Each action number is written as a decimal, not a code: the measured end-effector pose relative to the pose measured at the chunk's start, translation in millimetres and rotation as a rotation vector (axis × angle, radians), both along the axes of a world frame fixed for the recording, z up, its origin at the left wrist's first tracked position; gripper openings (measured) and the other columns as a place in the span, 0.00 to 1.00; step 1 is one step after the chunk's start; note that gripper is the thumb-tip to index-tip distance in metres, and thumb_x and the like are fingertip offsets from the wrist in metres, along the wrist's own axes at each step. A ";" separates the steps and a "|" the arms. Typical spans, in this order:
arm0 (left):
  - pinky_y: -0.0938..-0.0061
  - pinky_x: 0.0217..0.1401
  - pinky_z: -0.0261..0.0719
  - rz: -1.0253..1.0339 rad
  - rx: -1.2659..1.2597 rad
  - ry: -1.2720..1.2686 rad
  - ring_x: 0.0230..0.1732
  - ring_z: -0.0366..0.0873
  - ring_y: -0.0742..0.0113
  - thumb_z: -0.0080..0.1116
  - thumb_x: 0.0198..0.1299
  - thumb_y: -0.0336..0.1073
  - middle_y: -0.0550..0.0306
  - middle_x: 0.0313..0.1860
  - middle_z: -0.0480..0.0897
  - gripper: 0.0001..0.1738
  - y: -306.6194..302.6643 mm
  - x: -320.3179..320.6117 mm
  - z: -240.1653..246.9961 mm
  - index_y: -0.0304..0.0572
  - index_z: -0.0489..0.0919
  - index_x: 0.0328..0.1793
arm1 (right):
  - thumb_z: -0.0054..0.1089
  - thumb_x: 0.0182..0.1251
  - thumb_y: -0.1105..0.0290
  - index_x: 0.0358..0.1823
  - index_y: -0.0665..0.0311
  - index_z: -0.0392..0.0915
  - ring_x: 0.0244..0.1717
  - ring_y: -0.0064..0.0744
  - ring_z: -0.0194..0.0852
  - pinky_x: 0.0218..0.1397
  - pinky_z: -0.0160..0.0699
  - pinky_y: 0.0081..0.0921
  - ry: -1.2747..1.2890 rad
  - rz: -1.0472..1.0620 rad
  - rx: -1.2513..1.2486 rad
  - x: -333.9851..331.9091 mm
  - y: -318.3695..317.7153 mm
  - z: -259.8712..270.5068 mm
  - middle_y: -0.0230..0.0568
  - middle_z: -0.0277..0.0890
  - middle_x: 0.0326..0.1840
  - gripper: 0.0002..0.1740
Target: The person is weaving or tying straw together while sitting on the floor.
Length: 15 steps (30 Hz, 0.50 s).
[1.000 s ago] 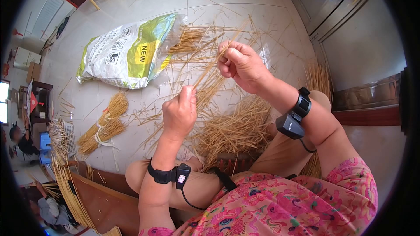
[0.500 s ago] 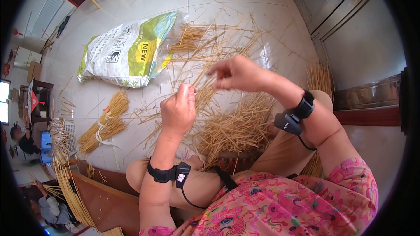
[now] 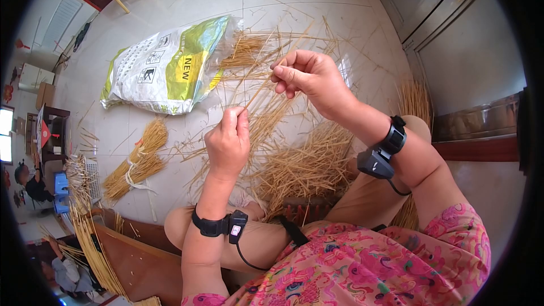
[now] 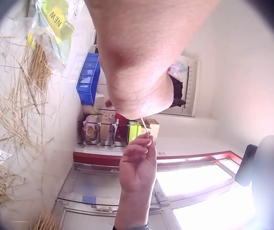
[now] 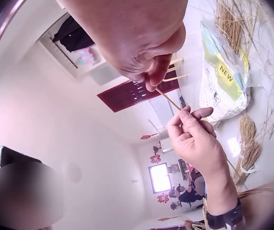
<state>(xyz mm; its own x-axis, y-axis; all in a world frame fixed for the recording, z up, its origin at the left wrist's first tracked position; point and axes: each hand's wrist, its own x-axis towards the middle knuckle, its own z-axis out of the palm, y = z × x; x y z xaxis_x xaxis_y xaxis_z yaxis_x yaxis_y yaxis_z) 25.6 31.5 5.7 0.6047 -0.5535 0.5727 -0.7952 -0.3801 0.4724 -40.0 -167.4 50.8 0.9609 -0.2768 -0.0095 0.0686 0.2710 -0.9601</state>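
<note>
A thin straw stalk (image 3: 262,86) runs between the two hands, slanting up from left to right in the head view. My left hand (image 3: 228,144) grips its lower part, with the fingers curled in and the thumb on top. Further up the stalk, my right hand (image 3: 314,82) pinches it between thumb and forefinger, its other fingers loosely bent. From the right wrist view, a short length of stalk (image 5: 167,98) shows between the fingertips of both hands. Below them, loose straw (image 3: 272,116) lies scattered over the floor.
A white and green bag (image 3: 161,71) with straw at its mouth lies on the floor. Nearby is a tied straw bundle (image 3: 136,161). A heap of cut straw (image 3: 306,164) sits between the legs. Metal doors (image 3: 470,62) stand at right; a brown board (image 3: 136,260) is at lower left.
My right hand was at the stalk, came off it and dipped with fingers spread, and now pinches it again higher up. The left hand keeps its grip and has shifted slightly left.
</note>
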 end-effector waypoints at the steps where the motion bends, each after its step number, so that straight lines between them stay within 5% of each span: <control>1: 0.65 0.22 0.74 0.002 0.006 -0.012 0.21 0.79 0.54 0.58 0.59 0.29 0.51 0.24 0.80 0.05 0.3 -0.2 0.9 0.41 0.74 0.39 | 0.59 0.66 0.68 0.38 0.68 0.77 0.31 0.19 0.78 0.30 0.75 0.14 -0.009 -0.011 0.031 0.0 -0.2 0.7 0.37 0.79 0.33 0.09; 15: 0.70 0.23 0.76 -0.002 0.053 -0.034 0.23 0.82 0.59 0.54 0.62 0.27 0.53 0.23 0.82 0.03 -0.2 -3.1 3.0 0.39 0.72 0.39 | 0.51 0.68 0.73 0.39 0.70 0.75 0.29 0.22 0.75 0.30 0.74 0.16 0.019 -0.031 0.219 0.6 3.4 -6.0 0.38 0.77 0.32 0.07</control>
